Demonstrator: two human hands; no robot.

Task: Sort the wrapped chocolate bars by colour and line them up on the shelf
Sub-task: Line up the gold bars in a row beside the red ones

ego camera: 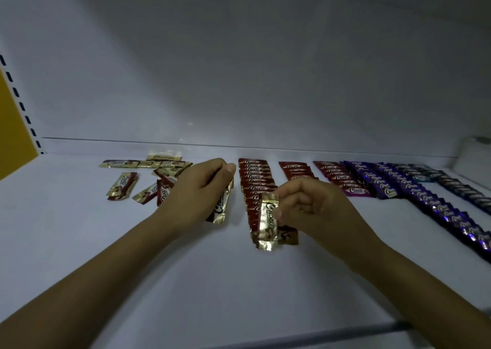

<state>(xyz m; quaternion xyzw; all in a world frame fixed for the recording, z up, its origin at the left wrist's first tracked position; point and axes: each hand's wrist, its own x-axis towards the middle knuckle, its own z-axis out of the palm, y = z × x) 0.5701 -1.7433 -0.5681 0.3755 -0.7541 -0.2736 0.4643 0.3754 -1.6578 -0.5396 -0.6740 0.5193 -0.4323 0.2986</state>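
Head view: we see our left hand [202, 189] curled round a gold bar [221, 209], just left of the red row [255, 176] on the shelf [186, 282]. Our right hand [313, 205] pinches a second gold bar [267, 221] by its top, over the near end of the red row. We see loose gold bars [148, 176] further left of that row, and purple rows [385, 186] to its right.

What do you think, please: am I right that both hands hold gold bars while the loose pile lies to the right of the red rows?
Not quite. The head view shows the loose pile lying to the left of the red rows, not the right. The left hand and right hand do each hold gold bars.
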